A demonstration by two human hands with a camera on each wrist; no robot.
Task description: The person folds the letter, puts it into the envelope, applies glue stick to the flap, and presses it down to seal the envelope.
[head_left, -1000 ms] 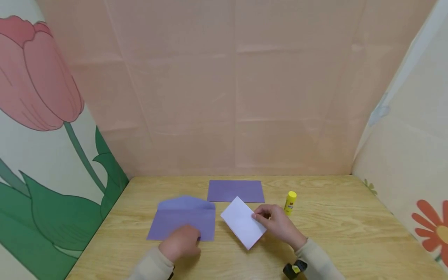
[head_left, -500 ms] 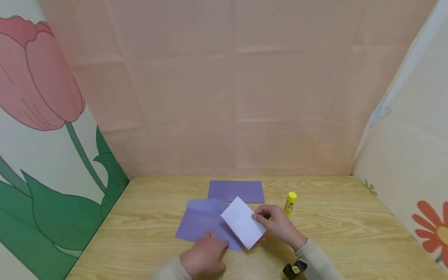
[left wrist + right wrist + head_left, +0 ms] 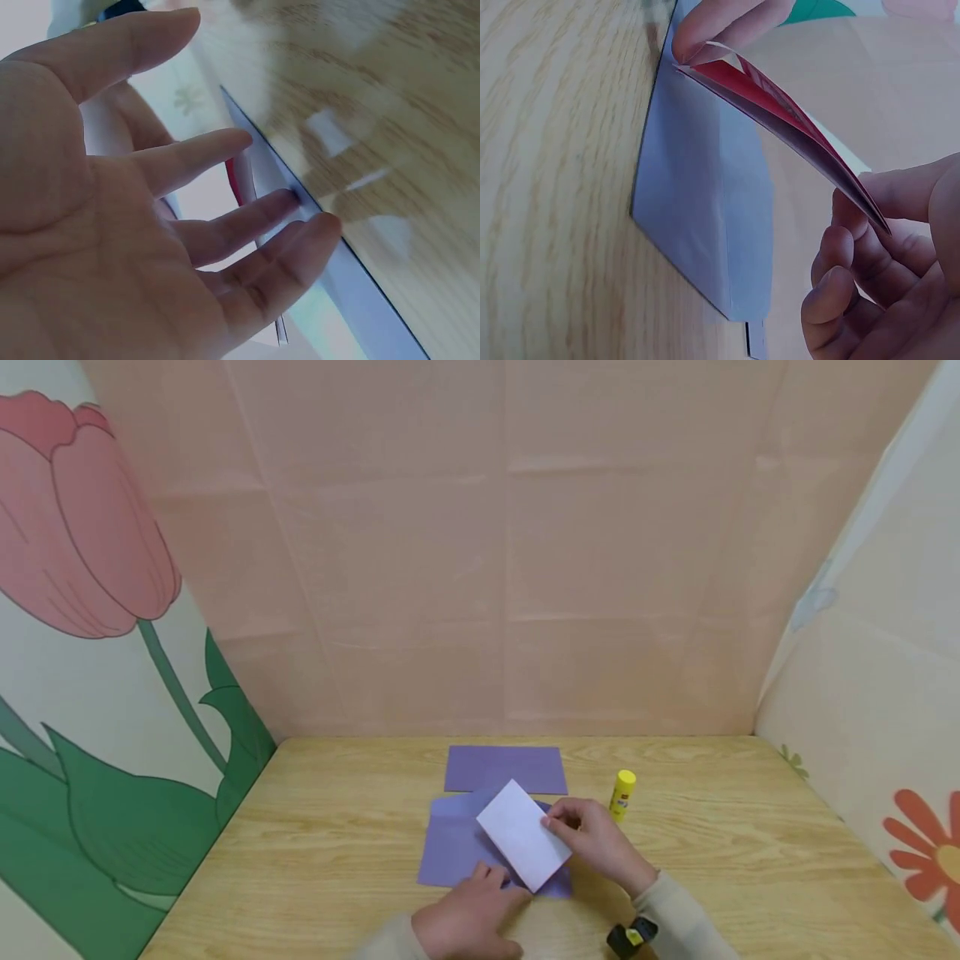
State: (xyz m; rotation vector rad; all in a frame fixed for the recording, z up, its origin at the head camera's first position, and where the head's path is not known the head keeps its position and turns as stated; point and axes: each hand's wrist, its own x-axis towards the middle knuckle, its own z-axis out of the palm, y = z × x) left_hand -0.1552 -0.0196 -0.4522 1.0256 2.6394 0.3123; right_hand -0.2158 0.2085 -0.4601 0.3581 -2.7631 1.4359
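A purple envelope (image 3: 447, 853) lies on the table with its lighter flap raised toward the back. My left hand (image 3: 474, 917) rests at its front edge, and the left wrist view has the fingers (image 3: 210, 161) spread and mostly straight along that edge. Above the envelope, my right hand (image 3: 600, 845) pinches a folded white card (image 3: 523, 837) by its right side. Red and pink show inside the card's fold in the right wrist view, where its far end meets the left fingertips. The card covers part of the envelope and stands tilted.
A flat purple rectangle (image 3: 506, 769) lies farther back on the wooden table (image 3: 720, 835). To the right, beyond my right hand, a yellow glue stick (image 3: 622, 793) stands upright. Paper-covered walls close off the back and both sides.
My left hand has slid the envelope to the right, from the left side of the table to beneath the card. The right hand and card have hardly moved.
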